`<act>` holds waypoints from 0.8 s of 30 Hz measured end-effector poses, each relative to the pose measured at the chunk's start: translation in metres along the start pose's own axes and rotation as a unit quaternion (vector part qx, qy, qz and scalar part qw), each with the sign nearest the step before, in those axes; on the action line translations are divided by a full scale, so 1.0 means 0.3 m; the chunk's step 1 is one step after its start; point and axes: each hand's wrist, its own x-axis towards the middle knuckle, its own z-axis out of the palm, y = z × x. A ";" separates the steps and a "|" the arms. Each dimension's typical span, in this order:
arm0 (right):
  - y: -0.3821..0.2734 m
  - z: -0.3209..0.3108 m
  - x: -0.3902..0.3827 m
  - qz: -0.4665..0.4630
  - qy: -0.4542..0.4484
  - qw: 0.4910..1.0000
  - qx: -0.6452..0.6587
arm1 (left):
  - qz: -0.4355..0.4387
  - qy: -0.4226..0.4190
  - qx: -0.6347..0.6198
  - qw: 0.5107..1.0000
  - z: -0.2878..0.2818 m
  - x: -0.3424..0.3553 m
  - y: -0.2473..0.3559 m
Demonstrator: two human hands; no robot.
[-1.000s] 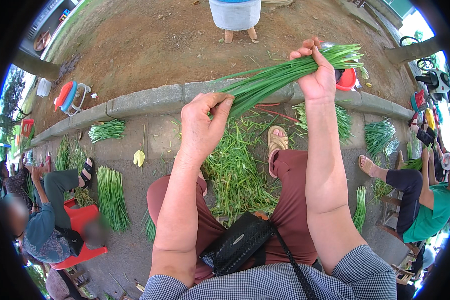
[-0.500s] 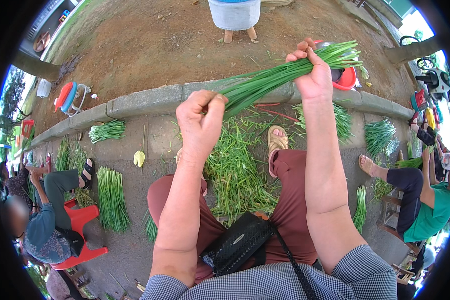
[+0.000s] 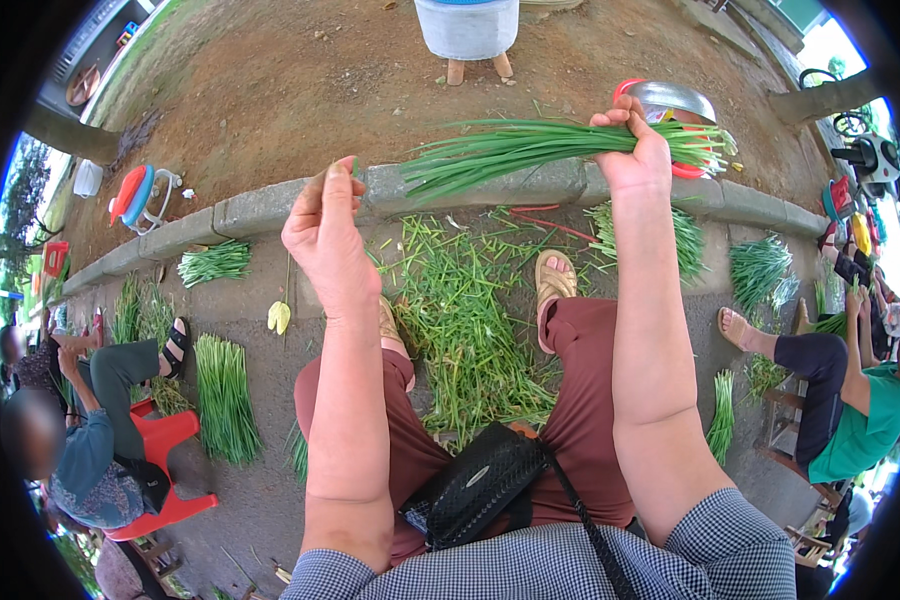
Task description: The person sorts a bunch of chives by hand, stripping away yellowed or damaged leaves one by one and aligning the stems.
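Note:
My right hand (image 3: 638, 158) is closed around a bunch of garlic chives (image 3: 510, 150), gripping it near the pale stem ends. The long green leaves stretch out to the left above the stone kerb. To the left and apart from the bunch, my left hand (image 3: 328, 235) is raised with its fingers pinched together. A small green bit of leaf (image 3: 356, 166) shows at its fingertips. Between my feet lies a heap of loose green leaves and trimmings (image 3: 475, 340) on the pavement.
Bunches of chives lie left (image 3: 225, 400) and right (image 3: 720, 418). A metal basin (image 3: 675, 98) sits in a red one behind my right hand. The kerb (image 3: 290, 203) crosses ahead; a white tub (image 3: 468, 28) stands beyond. People sit on both sides, one on a red stool (image 3: 165, 440).
My left hand has come off the leaf ends and moved left, down and away from the bunch. The right hand has lowered slightly, and the bunch now lies more level.

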 end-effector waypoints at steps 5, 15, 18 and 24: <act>-0.007 -0.025 0.018 0.045 0.074 0.995 0.043 | -0.009 -0.069 0.058 0.996 0.043 -0.041 -0.003; -0.026 -0.023 0.022 0.065 0.092 0.992 0.061 | -0.144 -0.270 0.224 0.925 0.028 -0.050 -0.005; -0.024 -0.018 0.017 0.057 0.098 0.992 0.056 | -0.148 -0.333 0.255 0.896 0.023 -0.057 -0.021; -0.027 -0.015 0.013 0.061 0.100 0.991 0.066 | -0.143 -0.363 0.276 0.878 0.023 -0.060 -0.012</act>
